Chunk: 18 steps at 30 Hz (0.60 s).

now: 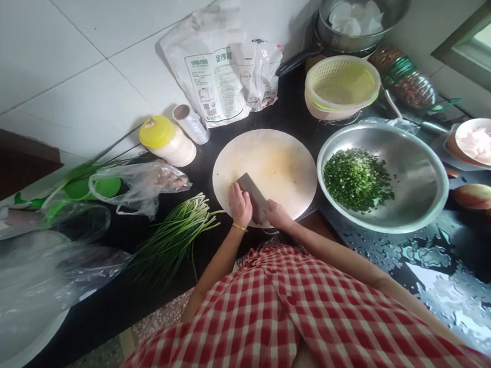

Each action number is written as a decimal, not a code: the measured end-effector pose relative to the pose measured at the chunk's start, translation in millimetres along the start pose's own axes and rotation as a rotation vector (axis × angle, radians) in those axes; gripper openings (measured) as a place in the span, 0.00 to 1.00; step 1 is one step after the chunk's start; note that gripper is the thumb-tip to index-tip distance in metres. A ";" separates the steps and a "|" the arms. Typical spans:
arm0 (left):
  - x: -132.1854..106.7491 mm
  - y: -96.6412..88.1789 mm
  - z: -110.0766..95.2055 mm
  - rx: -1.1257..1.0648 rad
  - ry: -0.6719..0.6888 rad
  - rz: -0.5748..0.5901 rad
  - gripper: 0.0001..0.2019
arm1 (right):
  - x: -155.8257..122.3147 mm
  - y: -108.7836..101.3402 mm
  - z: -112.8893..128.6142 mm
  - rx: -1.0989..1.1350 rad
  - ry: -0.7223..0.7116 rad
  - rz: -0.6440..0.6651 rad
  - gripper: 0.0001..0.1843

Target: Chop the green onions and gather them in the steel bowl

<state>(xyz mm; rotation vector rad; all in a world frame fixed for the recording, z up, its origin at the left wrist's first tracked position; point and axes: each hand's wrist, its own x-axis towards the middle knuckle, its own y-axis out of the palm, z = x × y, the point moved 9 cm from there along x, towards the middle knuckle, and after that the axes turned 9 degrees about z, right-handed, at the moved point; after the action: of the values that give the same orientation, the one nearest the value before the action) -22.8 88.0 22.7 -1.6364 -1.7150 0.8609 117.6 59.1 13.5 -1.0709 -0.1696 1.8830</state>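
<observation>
A round pale cutting board (pixel 291 159) lies on the dark counter, with faint yellow-green stains and a few green bits on it. My right hand (pixel 277 215) is wrapped round the handle of a cleaver (pixel 253 194), whose grey blade slants across the near left part of the board. At the blade's left side is my left hand (pixel 240 205), its fingers stretched out along the metal. Left of the board lies a bunch of green onions (pixel 174 235), white ends toward the board. To the right, a steel basin (pixel 413 184) holds a heap of chopped green onions (pixel 355 177).
Behind the board stand a flour bag (pixel 215 75), a yellow-lidded jar (pixel 168 142) and a roll of plastic (pixel 193 125). A green basket (pixel 340 81) and a pan (pixel 360 40) are at the back right. Plastic bags (pixel 46 271) crowd the left; water wets the right counter.
</observation>
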 end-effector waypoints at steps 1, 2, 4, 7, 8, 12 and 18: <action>1.4 -2.0 3.8 -0.023 -0.022 -0.015 0.28 | 2.7 7.5 9.7 -0.015 -0.022 0.007 0.09; 3.1 -5.3 7.9 -0.048 -0.040 -0.034 0.29 | 5.6 15.3 20.1 -0.019 -0.055 0.030 0.10; 8.0 -16.9 13.9 -0.099 -0.062 -0.111 0.30 | 10.0 23.8 38.6 -0.012 -0.118 0.063 0.10; 21.2 -38.6 -6.9 -0.166 0.048 -0.238 0.28 | 6.2 6.9 48.7 0.069 -0.152 0.001 0.08; 25.9 -45.3 -25.3 -0.189 0.127 -0.267 0.26 | -0.8 -7.4 49.0 0.113 -0.179 -0.063 0.07; 37.7 -61.4 -140.1 -0.283 0.476 -0.301 0.21 | -53.9 -86.3 29.6 0.317 -0.304 -0.408 0.04; 21.4 9.3 -321.7 -0.309 0.988 0.014 0.19 | -135.0 -200.0 -63.4 0.751 -0.346 -0.894 0.07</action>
<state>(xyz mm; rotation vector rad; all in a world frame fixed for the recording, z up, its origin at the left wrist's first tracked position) 238.0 123.8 209.0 -1.8078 -1.1300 -0.2515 320.0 46.8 158.9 -0.0840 -0.0946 1.1148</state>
